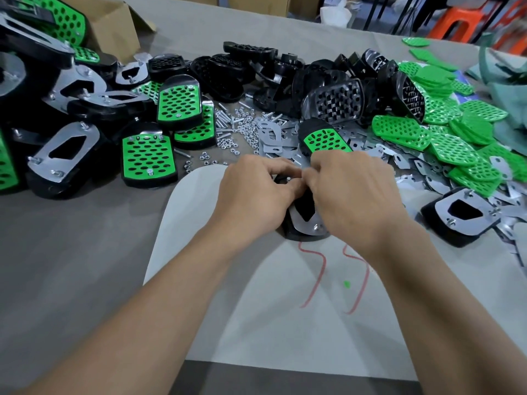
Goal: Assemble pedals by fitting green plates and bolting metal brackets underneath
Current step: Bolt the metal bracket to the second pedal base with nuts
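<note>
Both hands meet over an upturned black pedal (303, 220) on the counter (85, 246) — the left hand (256, 192) and right hand (348, 192) curl narrow, fingertips pinched at its far end, its metal bracket (309, 228) showing beneath the right palm. Loose green plates (456, 138) lie heaped at right.

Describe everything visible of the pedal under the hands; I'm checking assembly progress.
The pedal lies underside up on the pale sheet, mostly hidden by the left hand and right hand. It shows a black, plastic-looking body with a shiny metal bracket on top, which has a dark cutout in its middle. A bolt end sticks up through the bracket's near end. Both hands' fingertips meet at its far end; what they pinch cannot be seen.
</note>
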The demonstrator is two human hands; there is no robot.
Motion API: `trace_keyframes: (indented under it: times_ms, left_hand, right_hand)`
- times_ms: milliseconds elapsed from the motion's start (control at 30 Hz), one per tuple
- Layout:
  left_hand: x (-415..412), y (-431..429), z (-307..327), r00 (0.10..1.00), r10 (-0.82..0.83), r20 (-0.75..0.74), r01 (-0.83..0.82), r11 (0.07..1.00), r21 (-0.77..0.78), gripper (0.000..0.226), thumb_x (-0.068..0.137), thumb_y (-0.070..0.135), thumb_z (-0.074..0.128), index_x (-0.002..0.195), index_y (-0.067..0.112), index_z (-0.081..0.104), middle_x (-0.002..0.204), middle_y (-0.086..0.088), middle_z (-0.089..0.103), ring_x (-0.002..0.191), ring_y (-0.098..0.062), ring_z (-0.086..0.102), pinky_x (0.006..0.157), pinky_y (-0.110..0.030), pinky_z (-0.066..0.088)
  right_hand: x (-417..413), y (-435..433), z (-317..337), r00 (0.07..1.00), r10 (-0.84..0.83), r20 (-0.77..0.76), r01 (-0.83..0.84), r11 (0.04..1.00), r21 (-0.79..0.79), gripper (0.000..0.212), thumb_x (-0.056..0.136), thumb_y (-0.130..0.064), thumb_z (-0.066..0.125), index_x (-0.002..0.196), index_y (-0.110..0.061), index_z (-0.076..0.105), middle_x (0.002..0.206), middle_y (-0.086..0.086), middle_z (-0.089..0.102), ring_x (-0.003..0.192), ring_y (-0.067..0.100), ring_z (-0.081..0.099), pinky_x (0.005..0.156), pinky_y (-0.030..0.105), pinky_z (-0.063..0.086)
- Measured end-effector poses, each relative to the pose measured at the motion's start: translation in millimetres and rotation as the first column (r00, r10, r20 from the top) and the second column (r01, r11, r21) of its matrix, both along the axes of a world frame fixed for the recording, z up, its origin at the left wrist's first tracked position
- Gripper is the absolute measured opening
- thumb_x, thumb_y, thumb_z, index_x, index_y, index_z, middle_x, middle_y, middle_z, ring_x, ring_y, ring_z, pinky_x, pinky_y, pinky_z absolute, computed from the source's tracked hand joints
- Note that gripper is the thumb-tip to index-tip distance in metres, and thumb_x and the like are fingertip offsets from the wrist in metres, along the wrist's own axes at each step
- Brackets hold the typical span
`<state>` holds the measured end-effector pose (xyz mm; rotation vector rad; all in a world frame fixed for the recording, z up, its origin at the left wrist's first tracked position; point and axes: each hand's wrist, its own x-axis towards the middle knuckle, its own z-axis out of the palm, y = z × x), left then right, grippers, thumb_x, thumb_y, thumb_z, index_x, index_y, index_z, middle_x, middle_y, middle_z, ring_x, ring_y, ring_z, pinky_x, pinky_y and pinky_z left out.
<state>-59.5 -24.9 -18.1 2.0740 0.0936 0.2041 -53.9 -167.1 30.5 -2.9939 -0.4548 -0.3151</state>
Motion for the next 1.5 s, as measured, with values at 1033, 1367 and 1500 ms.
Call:
trace_keyframes:
  times_ms: [1033,1367,1500]
  left_hand:
    - [-9.1,11.8,6.7,0.996,0.092,-0.017,-0.090,0.993,0.072,0.013,0.078,0.039,0.074,0.089,0.044,0.078,0.056,0.016,0.061,0.061,-0.009,0.057,0.057,-0.026,0.043]
    - [-12.9,41.6,20.8,0.976,-0.156,-0.149,0.135,0.981,-0.139,0.033,0.077,0.025,0.082,0.108,0.034,0.080,0.097,0.003,0.080,0.097,-0.020,0.074,0.099,-0.045,0.055]
    - [-12.1,46.5,20.7,0.964,-0.187,-0.190,0.169,0.980,-0.107,0.036,0.078,0.011,0.083,0.108,0.031,0.080,0.098,0.012,0.079,0.087,-0.005,0.071,0.097,-0.032,0.055]
  right_hand:
    - [63.3,37.6,3.6,0.990,0.064,-0.127,-0.005,0.910,0.414,0.027,0.087,-0.032,0.059,0.069,-0.012,0.064,0.063,0.004,0.066,0.067,0.025,0.062,0.063,0.034,0.052]
    - [114.9,92.1,-3.7,0.984,0.166,-0.070,-0.165,0.986,0.022,0.004,0.089,-0.006,0.058,0.088,-0.009,0.060,0.092,0.015,0.059,0.090,0.034,0.057,0.070,0.035,0.040]
    - [114.5,94.7,-2.6,0.984,0.129,-0.121,-0.125,0.991,0.038,0.034,0.088,-0.002,0.053,0.067,-0.015,0.030,0.070,0.007,0.037,0.073,0.031,0.046,0.064,0.036,0.035]
